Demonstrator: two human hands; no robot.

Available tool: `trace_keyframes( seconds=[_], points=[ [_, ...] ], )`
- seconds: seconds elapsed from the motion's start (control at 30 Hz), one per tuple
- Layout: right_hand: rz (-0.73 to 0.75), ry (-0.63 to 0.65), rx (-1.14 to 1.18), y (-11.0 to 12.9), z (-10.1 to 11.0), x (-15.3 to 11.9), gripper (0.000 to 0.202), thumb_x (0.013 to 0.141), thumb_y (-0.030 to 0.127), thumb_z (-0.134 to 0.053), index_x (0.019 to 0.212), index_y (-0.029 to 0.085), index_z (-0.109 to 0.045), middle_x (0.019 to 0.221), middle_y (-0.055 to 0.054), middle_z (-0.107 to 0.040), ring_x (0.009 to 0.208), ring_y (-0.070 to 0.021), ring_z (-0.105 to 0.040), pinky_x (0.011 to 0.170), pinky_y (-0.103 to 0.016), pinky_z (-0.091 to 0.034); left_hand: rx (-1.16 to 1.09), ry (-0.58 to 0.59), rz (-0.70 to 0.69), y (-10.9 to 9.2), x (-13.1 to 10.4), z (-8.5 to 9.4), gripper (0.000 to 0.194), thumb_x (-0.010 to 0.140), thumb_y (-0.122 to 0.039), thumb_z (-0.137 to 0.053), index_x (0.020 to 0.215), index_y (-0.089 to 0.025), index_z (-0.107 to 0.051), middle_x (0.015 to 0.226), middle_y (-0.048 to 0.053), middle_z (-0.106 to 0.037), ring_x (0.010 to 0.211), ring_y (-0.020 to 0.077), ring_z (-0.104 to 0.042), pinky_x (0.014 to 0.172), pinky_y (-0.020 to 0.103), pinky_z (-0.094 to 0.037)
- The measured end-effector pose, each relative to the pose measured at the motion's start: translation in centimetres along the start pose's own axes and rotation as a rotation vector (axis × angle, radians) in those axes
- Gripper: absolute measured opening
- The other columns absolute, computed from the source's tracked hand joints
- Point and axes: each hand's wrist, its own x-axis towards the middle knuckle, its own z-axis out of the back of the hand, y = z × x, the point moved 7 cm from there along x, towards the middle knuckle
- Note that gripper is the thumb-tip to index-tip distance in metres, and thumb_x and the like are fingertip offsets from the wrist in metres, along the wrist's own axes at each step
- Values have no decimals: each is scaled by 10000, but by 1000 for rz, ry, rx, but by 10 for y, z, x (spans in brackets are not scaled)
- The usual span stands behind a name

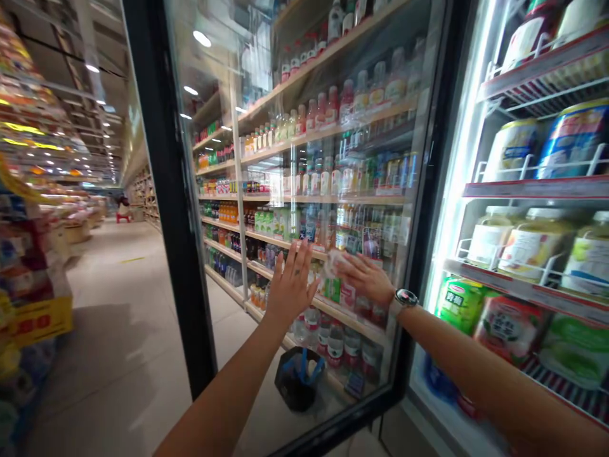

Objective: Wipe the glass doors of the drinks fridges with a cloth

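Evidently, the white cloth sits at the glass door, under the fingertips of the right hand, whose fingers lie together over it; grip pressure cannot be told. The left hand is spread at the pane. The cloth should prove light, soft and limp, best held bunched beneath flat fingers. It juts leftward, blurred, without clear long axis; the door's runs upright, its pane presumably stiff, slippery and breakable.
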Motion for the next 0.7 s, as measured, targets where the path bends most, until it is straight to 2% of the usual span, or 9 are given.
trace_keyframes(
  seconds=[0.1, 0.17, 0.23, 0.3, 0.43, 0.5, 0.57, 0.6, 0.7],
  points=[
    [-157, -119, -1, -44, 16, 37, 577, 924, 36, -426, 1435, 303, -448, 1478, -30, -497, 1456, -202, -306, 1197, -498, -303, -5, -2, 0, -1, 1, 1, 746, 960, -428, -422, 1545, -108, -87, 1583, 132, -248, 1502, 271, -119, 1227, 494, -83],
    [-253, -236, 21, -51, 18, 46, 647, 895, -7, -391, 1474, 284, -393, 1502, -50, -465, 1481, -217, -237, 1199, -533, -293, -7, -10, 1, -1, 2, 2, 755, 957, -432, -424, 1545, -104, -82, 1586, 134, -239, 1501, 272, -120, 1228, 488, -75],
    [-318, -335, 53, -36, 10, 41, 713, 866, -37, -358, 1508, 271, -327, 1518, -65, -440, 1493, -225, -192, 1185, -543, -326, -1, -12, 3, -1, 2, 2, 753, 958, -445, -415, 1545, -100, -92, 1584, 139, -245, 1499, 275, -129, 1229, 484, -64],
    [-331, -365, 78, -4, -6, 23, 735, 849, -43, -352, 1519, 257, -305, 1521, -71, -433, 1496, -236, -180, 1162, -535, -377, 14, -9, 1, -2, 1, 2, 746, 961, -460, -401, 1544, -94, -112, 1579, 143, -257, 1497, 278, -139, 1229, 483, -47],
    [-206, -236, 102, 73, -45, -29, 612, 855, -17, -390, 1421, 198, -477, 1450, -79, -518, 1483, -253, -227, 1113, -478, -461, 28, -14, -6, -2, 0, 1, 754, 956, -469, -406, 1541, -87, -123, 1577, 141, -260, 1502, 272, -115, 1229, 486, -47],
    [-157, -159, 104, 96, -58, -49, 554, 875, -2, -407, 1372, 208, -533, 1408, -64, -563, 1467, -239, -276, 1095, -446, -481, 28, -14, -3, -1, 0, 1, 767, 950, -467, -421, 1540, -86, -111, 1578, 142, -256, 1503, 273, -105, 1228, 492, -78],
    [-122, -116, 106, 101, -60, -53, 521, 897, 22, -430, 1363, 226, -542, 1396, -51, -577, 1458, -230, -301, 1101, -445, -472, 34, -9, -4, -1, 0, 1, 772, 950, -465, -421, 1540, -83, -102, 1577, 149, -252, 1501, 276, -109, 1226, 497, -104],
    [-111, -116, 111, 96, -57, -48, 520, 904, 32, -439, 1374, 235, -530, 1403, -49, -572, 1460, -228, -295, 1113, -455, -456, 38, -7, -7, -2, 0, 1, 769, 951, -463, -418, 1540, -83, -101, 1577, 150, -250, 1501, 280, -111, 1225, 500, -109],
    [-153, -205, 143, 57, -30, -7, 592, 905, 23, -422, 1448, 260, -437, 1461, -53, -513, 1487, -221, -219, 1160, -507, -377, 45, -11, -8, -2, 0, 1, 761, 954, -472, -410, 1539, -86, -114, 1579, 143, -247, 1500, 286, -115, 1225, 503, -103]
  ],
)
